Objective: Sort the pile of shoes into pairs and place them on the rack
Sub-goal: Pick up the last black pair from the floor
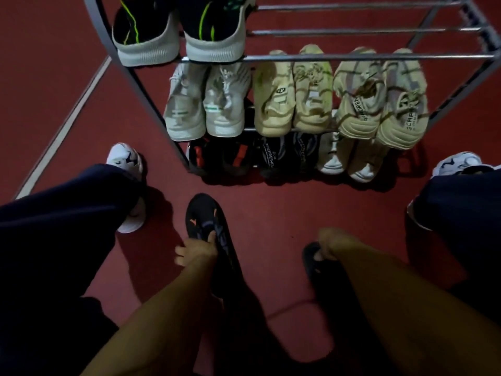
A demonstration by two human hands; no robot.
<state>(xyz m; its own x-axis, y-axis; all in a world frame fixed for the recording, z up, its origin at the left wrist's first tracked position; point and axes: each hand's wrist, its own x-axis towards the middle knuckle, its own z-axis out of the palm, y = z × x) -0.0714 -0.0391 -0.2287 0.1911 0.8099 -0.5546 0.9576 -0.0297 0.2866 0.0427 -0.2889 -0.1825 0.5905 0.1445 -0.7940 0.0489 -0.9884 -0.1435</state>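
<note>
My left hand grips a black shoe with orange marks just above the red floor, toe pointing toward the rack. My right hand is closed on a second black shoe, mostly hidden under my forearm. The grey metal rack stands ahead. Its top shelf holds a black pair with green lines and white soles at the left. The middle shelf carries a white pair and two beige pairs. On the bottom shelf sit dark pairs and a white pair.
My legs in dark trousers flank the scene, with my white sneakers on the floor at each side of the rack. A pale line crosses the red floor at the left. The right part of the top shelf has bare bars.
</note>
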